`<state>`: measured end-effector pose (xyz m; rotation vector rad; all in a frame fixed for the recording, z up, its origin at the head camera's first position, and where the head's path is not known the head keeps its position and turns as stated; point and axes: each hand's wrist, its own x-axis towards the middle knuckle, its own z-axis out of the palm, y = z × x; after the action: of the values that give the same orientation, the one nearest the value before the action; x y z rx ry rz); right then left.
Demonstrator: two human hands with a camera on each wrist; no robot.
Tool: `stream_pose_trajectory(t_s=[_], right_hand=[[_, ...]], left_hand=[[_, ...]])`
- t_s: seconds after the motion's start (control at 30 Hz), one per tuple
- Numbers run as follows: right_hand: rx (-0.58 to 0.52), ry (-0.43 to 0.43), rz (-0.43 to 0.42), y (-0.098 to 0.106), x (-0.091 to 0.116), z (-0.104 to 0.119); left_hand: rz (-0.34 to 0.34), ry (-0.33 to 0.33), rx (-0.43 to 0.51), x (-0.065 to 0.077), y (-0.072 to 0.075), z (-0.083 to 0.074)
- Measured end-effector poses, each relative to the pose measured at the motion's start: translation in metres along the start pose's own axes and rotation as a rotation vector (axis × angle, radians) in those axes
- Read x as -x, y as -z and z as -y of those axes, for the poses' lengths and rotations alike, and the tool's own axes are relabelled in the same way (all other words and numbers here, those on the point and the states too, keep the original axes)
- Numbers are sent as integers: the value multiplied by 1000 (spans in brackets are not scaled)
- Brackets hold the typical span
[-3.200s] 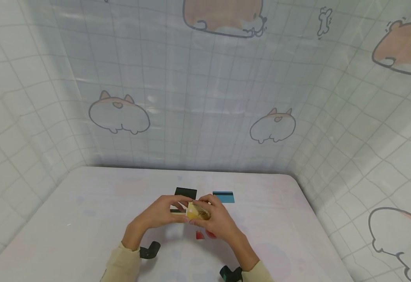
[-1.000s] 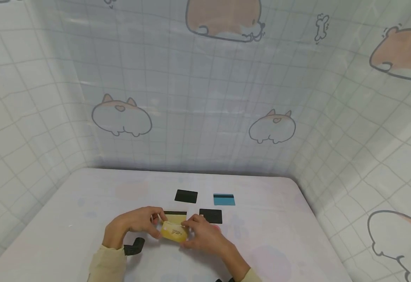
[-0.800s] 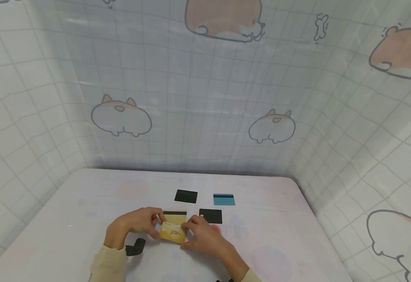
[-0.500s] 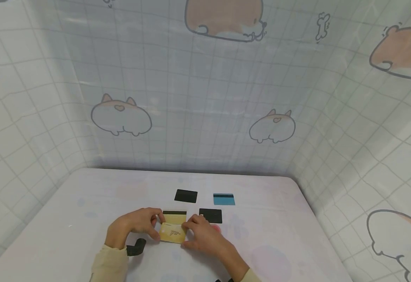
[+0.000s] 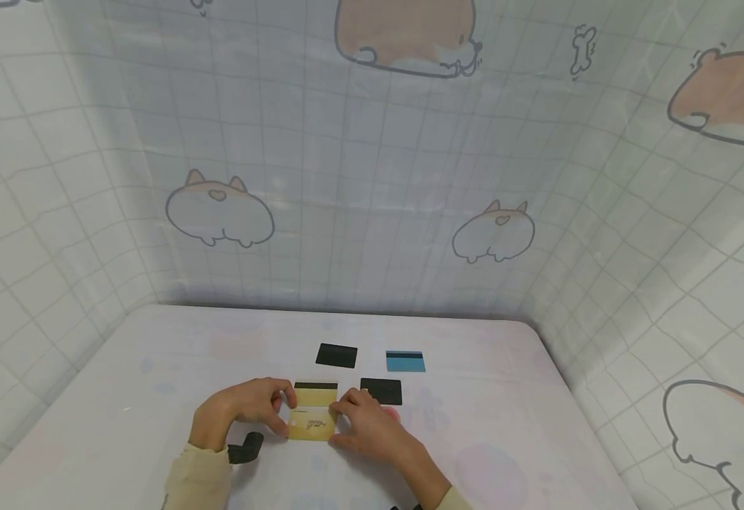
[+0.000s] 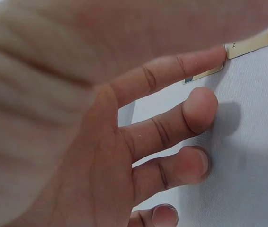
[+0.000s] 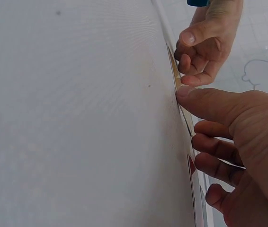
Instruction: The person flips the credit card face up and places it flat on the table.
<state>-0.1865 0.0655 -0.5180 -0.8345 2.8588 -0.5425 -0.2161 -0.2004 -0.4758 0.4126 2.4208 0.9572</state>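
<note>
A yellow bank card [image 5: 312,426] with dark script lies flat or nearly flat on the table, between my two hands. My left hand [image 5: 244,402] holds its left side with thumb and index finger; in the left wrist view the index fingertip touches the card's corner. At the card's right side, my right hand [image 5: 372,425] holds the edge between thumb and index finger, the other fingers bent. Just beyond it lies a second yellow card [image 5: 316,397] with a black stripe, very close to the first; whether they overlap I cannot tell.
Farther back lie a black card [image 5: 336,355] and a blue card [image 5: 405,362] with a dark stripe. Another black card [image 5: 382,391] is beyond my right hand. A red round patch [image 5: 392,413] shows partly behind that hand. Patterned curtains surround the white table [image 5: 187,340].
The yellow card and both hands have come toward me and left from over the back cards. The card went from tilted and bowed to flat, squared below the striped yellow card.
</note>
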Motion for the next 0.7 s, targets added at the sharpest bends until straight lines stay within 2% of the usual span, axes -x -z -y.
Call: stream_pose_trajectory(t_s=[0.23,0.33,0.43,0.6,0.7], right_hand=[[22,31,-16,-1,1,-3],[18,40,-20,0,2,-3],[14,47,-36,2,2,-5],[8,23,-59,9,2,-5],[-26,5,-59,13,1,-5]], left_hand=[[-17,17,-16,0,-4,-1],[-21,-5,-41,-1,-3,-1],[-51,-61,-59,-2,1,-1],[-184,-171,-76,-3,8,-2],[-293,-200,-114,-4,11,-1]])
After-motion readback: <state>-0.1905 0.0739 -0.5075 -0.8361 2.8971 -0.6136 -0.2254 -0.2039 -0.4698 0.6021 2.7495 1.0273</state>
